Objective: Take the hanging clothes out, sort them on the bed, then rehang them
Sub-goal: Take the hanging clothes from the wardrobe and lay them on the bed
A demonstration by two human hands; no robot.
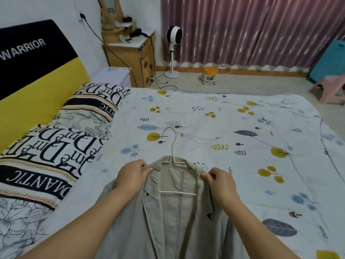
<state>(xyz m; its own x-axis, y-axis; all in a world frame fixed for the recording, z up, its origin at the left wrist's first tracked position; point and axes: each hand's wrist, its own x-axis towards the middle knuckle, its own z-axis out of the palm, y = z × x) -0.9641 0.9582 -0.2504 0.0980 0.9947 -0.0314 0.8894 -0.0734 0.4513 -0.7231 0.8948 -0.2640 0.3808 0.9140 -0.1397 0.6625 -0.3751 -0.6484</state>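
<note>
While the beige jacket [168, 221] lies on the bed [242, 118], both hands pinch its collar.
Left hand [130, 176] and right hand [220, 181] flank the white hanger [174, 159].

My left hand [130, 176] and right hand [221, 181] are both bare: no gloves, no rings that I can make out, no watch or band at either wrist. My left forearm [82, 219] comes in from the lower left, my right forearm [261, 227] from the lower right, and both are uncovered all the way down to the frame's bottom edge, with no sleeve or cuff showing. My nails look short and plain, though they're too small to tell more.
</note>
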